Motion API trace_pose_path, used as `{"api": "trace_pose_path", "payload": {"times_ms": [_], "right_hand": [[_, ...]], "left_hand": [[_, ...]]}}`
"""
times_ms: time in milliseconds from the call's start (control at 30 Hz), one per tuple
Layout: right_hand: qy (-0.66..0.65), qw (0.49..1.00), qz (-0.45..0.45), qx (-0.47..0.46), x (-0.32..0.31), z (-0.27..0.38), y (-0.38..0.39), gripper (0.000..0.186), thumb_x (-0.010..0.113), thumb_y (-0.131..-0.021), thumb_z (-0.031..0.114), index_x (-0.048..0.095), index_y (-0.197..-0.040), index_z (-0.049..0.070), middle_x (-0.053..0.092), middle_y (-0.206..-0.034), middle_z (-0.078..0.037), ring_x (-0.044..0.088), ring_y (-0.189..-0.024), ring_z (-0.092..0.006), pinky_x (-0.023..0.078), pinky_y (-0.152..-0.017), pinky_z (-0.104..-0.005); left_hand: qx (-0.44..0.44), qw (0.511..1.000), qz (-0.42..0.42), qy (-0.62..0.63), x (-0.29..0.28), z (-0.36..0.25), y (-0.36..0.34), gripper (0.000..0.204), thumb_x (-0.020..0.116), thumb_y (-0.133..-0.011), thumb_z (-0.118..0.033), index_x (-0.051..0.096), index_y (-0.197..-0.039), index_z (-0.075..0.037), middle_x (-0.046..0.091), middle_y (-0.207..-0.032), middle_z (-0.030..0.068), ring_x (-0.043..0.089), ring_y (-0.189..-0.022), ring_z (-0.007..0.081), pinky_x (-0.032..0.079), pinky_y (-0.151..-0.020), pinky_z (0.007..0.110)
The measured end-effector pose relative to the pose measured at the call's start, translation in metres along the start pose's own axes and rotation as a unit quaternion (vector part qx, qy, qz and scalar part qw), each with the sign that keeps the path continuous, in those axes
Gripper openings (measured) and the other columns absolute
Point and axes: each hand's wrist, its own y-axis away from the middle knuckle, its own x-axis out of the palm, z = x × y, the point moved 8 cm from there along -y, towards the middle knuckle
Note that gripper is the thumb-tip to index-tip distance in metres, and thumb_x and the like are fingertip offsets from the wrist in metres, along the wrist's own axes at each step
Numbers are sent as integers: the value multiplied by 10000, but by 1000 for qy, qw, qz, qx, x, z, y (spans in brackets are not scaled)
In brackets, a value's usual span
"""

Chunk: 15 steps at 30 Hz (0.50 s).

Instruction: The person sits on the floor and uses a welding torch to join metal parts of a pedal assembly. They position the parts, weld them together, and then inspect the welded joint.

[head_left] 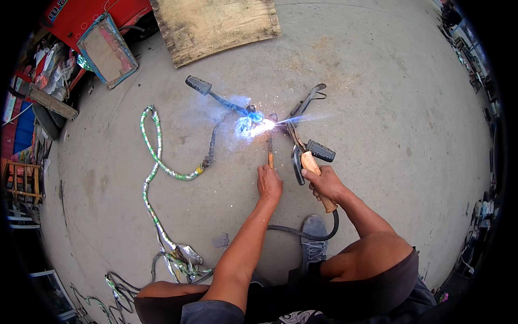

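Note:
A blinding blue-white welding arc (264, 126) burns on a dark metal footrest bracket on the concrete, throwing sparks and bluish smoke. The bracket carries a black rubber footrest (198, 85) at its left end and another rubber footrest (320, 150) at its right. A dark metal lever (310, 101) sticks up at the far right. My right hand (326, 185) is closed round the tan handle of a welding electrode holder (311, 163). My left hand (269, 182) grips a rusty orange metal rod (271, 156) whose far end reaches the glare. Glare hides the electrode's tip and the joint.
A green-and-silver wrapped cable (152, 170) loops at left and runs to the bracket. Black cable (310, 236) trails from the holder past my shoe (314, 243). A wooden board (218, 27) and a blue-edged panel (108, 51) lie at the back, beside a red body (91, 21).

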Motion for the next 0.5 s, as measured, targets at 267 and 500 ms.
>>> {"api": "trace_pose_path", "payload": {"times_ms": [267, 500], "right_hand": [[-3, 1000, 2, 2, 0, -2, -1, 455, 680, -879, 453, 565, -809, 18, 539, -626, -35, 528, -474, -120, 457, -416, -293], [-6, 1000, 9, -4, 2, 3, 0, 445, 672, -886, 442, 556, -825, 16, 533, -635, -37, 520, -472, -119, 456, -417, -295]], "left_hand": [[-9, 1000, 6, 22, -2, -3, 1, 202, 573, -906, -77, 544, -1031, 79, 544, -1027, 275, 598, -929, 456, 491, -812, 502], [-21, 999, 24, 19, 0, 0, -1, 219, 569, -915, -92, 540, -1047, 79, 536, -1068, 272, 598, -960, 445, 492, -830, 498]]}}
